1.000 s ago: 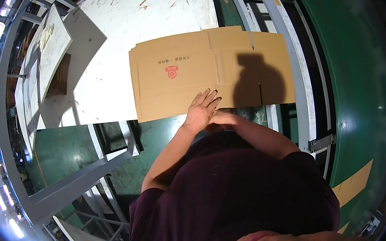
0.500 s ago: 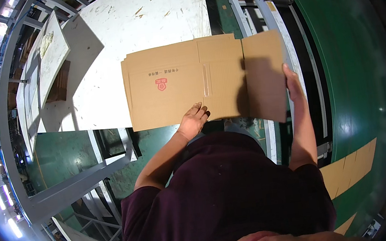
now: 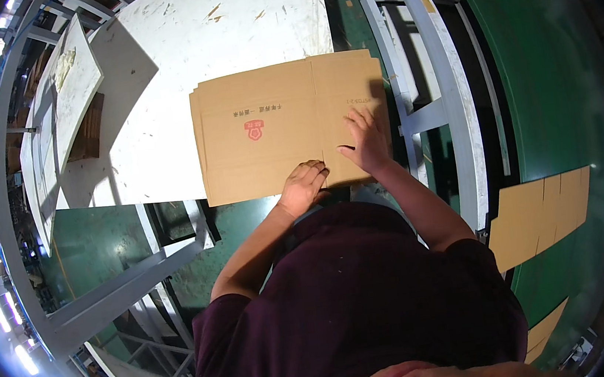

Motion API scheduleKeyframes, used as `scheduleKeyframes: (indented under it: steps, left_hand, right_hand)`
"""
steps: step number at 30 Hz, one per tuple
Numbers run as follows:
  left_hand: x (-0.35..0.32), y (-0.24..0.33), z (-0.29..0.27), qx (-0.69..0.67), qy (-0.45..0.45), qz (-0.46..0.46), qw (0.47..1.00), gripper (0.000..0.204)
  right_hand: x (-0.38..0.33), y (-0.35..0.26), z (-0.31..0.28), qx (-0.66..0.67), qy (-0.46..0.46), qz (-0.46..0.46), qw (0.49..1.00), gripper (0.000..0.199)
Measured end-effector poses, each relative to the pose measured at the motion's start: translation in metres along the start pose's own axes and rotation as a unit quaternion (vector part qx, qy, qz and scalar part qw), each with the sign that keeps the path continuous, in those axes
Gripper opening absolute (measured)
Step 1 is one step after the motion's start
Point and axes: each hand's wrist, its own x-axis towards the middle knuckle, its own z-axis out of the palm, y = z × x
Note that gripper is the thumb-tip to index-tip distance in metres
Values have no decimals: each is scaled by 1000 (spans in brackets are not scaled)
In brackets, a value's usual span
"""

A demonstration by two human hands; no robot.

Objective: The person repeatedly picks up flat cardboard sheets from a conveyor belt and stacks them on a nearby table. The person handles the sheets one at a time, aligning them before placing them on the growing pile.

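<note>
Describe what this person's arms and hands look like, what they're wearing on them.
Both arms are bare from above the elbow down. Short sleeves of a dark maroon shirt cover only the upper arms. The left hand and right hand are bare too: no gloves, and no watch, ring or wristband that shows in this view.

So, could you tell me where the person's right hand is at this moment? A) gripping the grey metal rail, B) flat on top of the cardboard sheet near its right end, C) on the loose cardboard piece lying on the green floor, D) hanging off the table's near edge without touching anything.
B: the right hand lies palm down with fingers spread on the flattened cardboard box, near its right end, while the left hand rests at its near edge.
</note>
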Motion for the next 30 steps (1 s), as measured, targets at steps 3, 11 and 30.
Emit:
scheduleKeyframes:
  steps: [3, 11, 30]
  left_hand:
    - [1, -4, 16, 51, 15, -8, 999, 47]
    - [-6, -12, 33, 63, 2, 10, 998, 46]
    - [2, 1, 35, 182, -54, -14, 982, 43]
  right_hand:
    - [8, 18, 16, -11, 137, 67, 988, 56]
    - [32, 83, 56, 84, 174, 402, 895, 32]
    - [-92, 367, -118, -351, 83, 375, 854, 49]
